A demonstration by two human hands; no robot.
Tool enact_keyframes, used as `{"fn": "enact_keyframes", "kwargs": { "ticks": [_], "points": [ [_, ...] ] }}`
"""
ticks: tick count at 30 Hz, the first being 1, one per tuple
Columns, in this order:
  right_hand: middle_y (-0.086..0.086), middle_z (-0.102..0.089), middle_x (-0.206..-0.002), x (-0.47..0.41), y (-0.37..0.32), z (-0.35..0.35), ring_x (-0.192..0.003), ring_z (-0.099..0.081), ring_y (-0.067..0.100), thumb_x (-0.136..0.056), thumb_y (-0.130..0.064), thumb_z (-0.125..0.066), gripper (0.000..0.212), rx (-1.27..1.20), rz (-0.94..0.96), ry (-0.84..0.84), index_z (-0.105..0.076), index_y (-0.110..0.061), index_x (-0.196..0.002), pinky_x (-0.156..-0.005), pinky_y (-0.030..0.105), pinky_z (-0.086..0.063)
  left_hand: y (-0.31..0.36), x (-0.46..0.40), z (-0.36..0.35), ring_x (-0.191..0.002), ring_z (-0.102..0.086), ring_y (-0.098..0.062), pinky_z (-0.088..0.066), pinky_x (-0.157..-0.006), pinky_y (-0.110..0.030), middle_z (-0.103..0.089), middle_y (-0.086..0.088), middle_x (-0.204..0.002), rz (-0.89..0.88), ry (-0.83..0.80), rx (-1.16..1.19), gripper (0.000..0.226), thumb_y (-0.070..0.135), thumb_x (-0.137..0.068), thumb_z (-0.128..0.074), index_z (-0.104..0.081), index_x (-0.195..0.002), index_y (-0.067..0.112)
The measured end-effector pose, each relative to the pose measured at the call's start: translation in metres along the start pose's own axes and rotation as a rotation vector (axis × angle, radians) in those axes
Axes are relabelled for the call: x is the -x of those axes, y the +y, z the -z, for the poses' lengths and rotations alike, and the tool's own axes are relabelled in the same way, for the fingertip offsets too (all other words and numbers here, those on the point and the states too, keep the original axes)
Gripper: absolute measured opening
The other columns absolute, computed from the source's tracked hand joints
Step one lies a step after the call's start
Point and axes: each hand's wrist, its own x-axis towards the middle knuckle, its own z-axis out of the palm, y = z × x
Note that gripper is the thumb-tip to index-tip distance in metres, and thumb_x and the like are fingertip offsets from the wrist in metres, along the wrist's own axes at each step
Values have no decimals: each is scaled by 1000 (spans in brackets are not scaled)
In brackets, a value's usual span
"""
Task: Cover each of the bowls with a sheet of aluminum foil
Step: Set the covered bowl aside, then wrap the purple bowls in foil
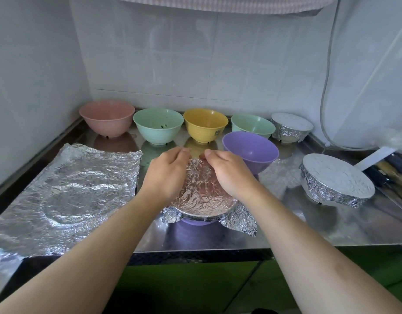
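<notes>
Both hands on the near purple bowl (pixel 196 220) at centre. Left hand (pixel 167 175) and right hand (pixel 229 173) curl their fingers over the foil sheet (pixel 201 189) at the far rim, pinching it down. Near corners flare loose. Risks: foil tearing under hard crimping; light bowl tipping; elbow brushing the open purple bowl (pixel 251 155) just beyond.

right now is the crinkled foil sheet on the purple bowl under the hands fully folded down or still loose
Still loose. The crinkled foil sheet lies across the purple bowl, but its near corners flare outward; both hands pinch the far edge.
</notes>
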Motion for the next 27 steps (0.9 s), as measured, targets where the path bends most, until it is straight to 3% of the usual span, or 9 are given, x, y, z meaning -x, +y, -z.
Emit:
{"fn": "enact_keyframes", "kwargs": {
  "ticks": [3, 8, 11, 13, 17, 19, 22, 25, 27],
  "points": [
    [8, -64, -72, 0, -1, 0, -80, -63, 27, -112, -48, -41, 54, -9, -32, -1, -70, -4, -103, -78, 45, -44, -2, -3, -1, -103, -63, -21, -47, -93, -39, -75, 5, -102, 12, 10, 14, 29, 38, -104, -47, -75, -101, 28],
    [21, -71, -119, 2, 7, 5, -116, -64, 33, -110, -45, -44, 53, -125, -44, 71, -66, 3, -118, -108, 49, -45, -9, -4, 4, -104, -64, -19, -48, -95, -38, -74, 6, -102, 21, -7, 55, 28, 40, -104, -50, -75, -104, 28],
    [4, -75, -121, 13, 18, 4, -120, -64, 21, -109, -38, -48, 37, -239, -96, 172, -73, -12, -120, -108, 38, -45, -19, 5, 6, -95, -65, -14, -48, -77, -28, -73, 10, -101, 44, 52, 144, 28, 40, -101, -51, -74, -115, 33],
    [-10, -71, -130, 22, 21, -3, -125, -61, 8, -103, -46, -49, 43, -333, -125, 186, -70, -22, -132, -110, 31, -42, -26, 12, 2, -93, -65, -17, -49, -76, -29, -72, 6, -102, 66, 80, 192, 32, 40, -101, -49, -72, -123, 32],
    [-20, -69, -107, 28, 26, -16, -103, -61, -1, -111, -34, -49, 26, -423, -182, 251, -71, -27, -123, -92, 22, -41, -28, 22, -5, -122, -60, -16, -44, -112, -42, -70, 12, -124, 120, 116, 291, 42, 42, -100, -41, -72, -126, 33],
    [-18, -69, -97, 28, 29, -19, -90, -62, -3, -111, -30, -48, 27, -446, -204, 282, -73, -24, -118, -81, 19, -45, -29, 23, -6, -125, -59, -15, -43, -114, -44, -70, 13, -127, 140, 117, 313, 42, 39, -101, -37, -73, -123, 35],
    [-10, -75, -103, 27, 27, -22, -87, -68, 5, -108, -32, -48, 31, -493, -242, 296, -76, -24, -121, -74, 15, -54, -30, 23, -6, -127, -58, -15, -43, -114, -43, -69, 13, -129, 156, 122, 328, 43, 36, -104, -34, -74, -120, 38],
    [-11, -75, -119, 28, 26, -23, -114, -69, 11, -100, -42, -50, 37, -530, -245, 288, -76, -26, -122, -106, 34, -53, -30, 23, -4, -125, -59, -14, -44, -111, -39, -70, 14, -126, 159, 119, 337, 39, 36, -106, -38, -73, -124, 35],
    [-13, -71, -127, 34, 27, -23, -125, -63, 11, -105, -40, -52, 36, -536, -234, 295, -71, -25, -131, -113, 36, -46, -32, 25, -3, -126, -59, -13, -43, -114, -41, -69, 14, -128, 126, 132, 336, 37, 40, -105, -44, -69, -130, 31]
  ]
}}
